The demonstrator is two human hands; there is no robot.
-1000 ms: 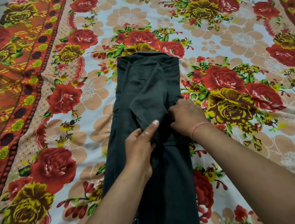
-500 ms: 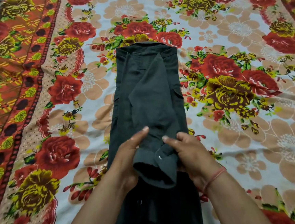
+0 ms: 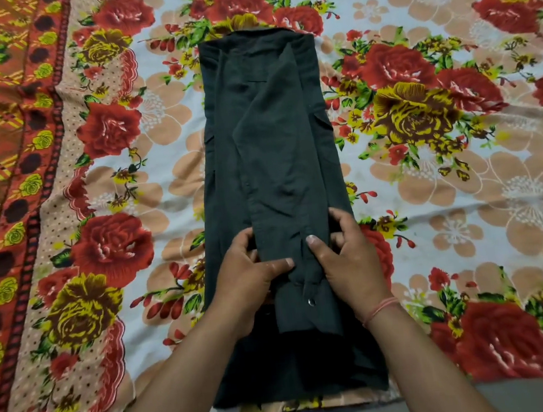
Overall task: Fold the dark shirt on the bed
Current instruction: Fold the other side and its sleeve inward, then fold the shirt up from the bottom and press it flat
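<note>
- Dark shirt (image 3: 272, 159) lies as a long narrow strip mid-bed, collar at 12 o'clock, hem at 6 o'clock by the mattress edge, on the floral bedsheet (image 3: 459, 189).
- Left hand (image 3: 248, 278) is partly closed, thumb flat on the sleeve (image 3: 283, 204), fingers curled at its left edge.
- Right hand (image 3: 343, 258) is half open, thumb on the cuff (image 3: 308, 307); fingers probably tuck under the fabric, hard to see.
- Risk: sleeve sits slightly askew, so letting go unevenly lets it slide toward 3 o'clock.
- Risk: the cuff's button bulge makes the next fold lumpy.
</note>
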